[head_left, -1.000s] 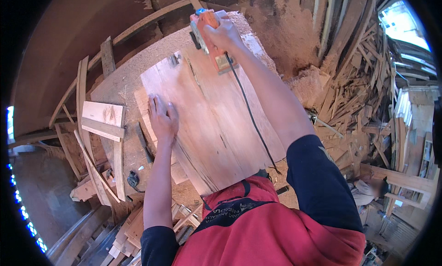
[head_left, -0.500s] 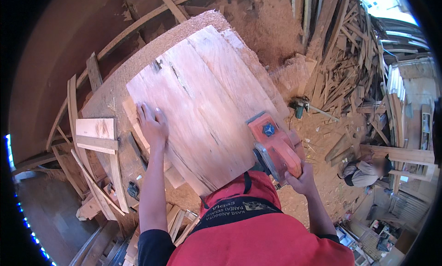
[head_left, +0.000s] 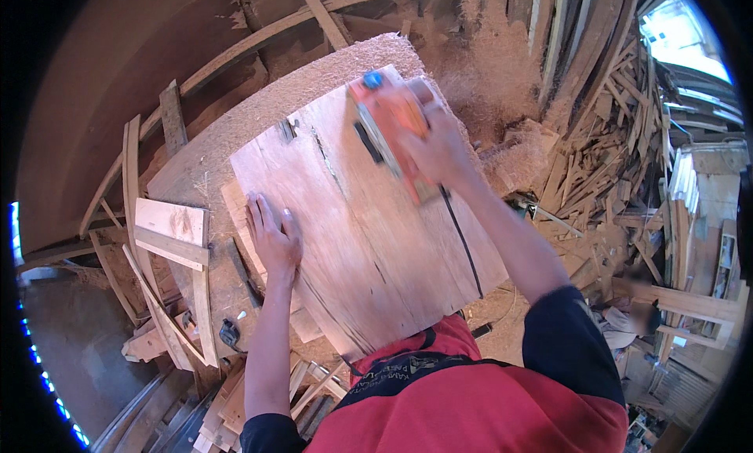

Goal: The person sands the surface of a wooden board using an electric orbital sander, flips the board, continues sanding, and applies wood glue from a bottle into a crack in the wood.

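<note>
One workbench, littered with shavings, spreads across the upper left and centre, bearing a broad wooden panel in mid-frame. On the panel's upper right sits an orange power planer, blurred, its body reaching up-left and down-left of the right hand, which is closed around its handle. Left of centre, the left hand rests palm down on the panel's left edge, fingers extended, grasping nothing. A thin black cord runs down-right across the panel
</note>
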Motion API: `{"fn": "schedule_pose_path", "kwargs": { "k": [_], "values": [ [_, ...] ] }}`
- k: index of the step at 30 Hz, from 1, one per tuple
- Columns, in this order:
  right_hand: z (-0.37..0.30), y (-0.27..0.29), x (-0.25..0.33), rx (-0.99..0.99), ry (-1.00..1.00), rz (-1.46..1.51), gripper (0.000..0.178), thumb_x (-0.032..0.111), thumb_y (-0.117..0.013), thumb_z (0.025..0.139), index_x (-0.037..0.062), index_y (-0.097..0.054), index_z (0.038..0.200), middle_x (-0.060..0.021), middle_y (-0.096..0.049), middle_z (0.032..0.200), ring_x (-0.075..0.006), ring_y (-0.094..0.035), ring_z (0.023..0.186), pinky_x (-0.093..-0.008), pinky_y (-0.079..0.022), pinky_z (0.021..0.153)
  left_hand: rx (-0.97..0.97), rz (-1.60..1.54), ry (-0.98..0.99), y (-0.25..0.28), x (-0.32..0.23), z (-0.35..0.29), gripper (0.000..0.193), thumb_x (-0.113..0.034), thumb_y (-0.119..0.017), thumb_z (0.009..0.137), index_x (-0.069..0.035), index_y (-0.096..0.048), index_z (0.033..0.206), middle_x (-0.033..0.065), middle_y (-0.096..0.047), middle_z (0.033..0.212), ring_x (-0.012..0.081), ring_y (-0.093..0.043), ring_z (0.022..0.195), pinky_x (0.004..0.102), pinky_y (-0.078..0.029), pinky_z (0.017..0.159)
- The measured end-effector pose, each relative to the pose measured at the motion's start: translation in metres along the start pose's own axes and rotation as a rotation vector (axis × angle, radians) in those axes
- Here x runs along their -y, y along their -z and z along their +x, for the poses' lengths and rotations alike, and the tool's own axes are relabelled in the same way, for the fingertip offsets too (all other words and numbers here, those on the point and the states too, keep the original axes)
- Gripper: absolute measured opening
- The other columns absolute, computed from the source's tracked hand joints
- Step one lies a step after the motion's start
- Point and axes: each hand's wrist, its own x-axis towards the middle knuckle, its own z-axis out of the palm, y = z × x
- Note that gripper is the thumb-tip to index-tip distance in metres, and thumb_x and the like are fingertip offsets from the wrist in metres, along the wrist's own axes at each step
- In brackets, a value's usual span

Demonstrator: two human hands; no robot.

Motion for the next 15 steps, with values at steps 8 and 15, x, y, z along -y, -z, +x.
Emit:
{"fn": "schedule_pose_path", "kwargs": {
  "k": [8,15],
  "values": [
    [0.093,-0.014,-0.023,0.042,-0.154,-0.066,0.039,0.036,-0.066,0.082,0.0023,-0.073,0.1,-0.0161,-0.071,0.079,-0.0297,-0.073,0.078,-0.0405,-0.058,0.073,0.006,0.0,-0.038,-0.004,-0.007,0.004,0.063,-0.03,-0.05,0.103,0.014,-0.042,0.146,0.0323,-0.036,0.157,0.044,-0.033,0.148,0.0455,-0.023,0.125],
    [-0.159,0.104,-0.007,0.12,-0.099,-0.155,0.08,0.024,-0.073,0.083,0.0006,-0.038,0.151,-0.0251,-0.065,0.122,-0.0391,-0.065,0.112,-0.0437,-0.051,0.095,0.003,0.007,-0.048,-0.004,-0.004,0.0,0.063,-0.031,-0.048,0.104,0.015,-0.041,0.146,0.0329,-0.034,0.158,0.0434,-0.032,0.149,0.0448,-0.024,0.125]
  ]
}}
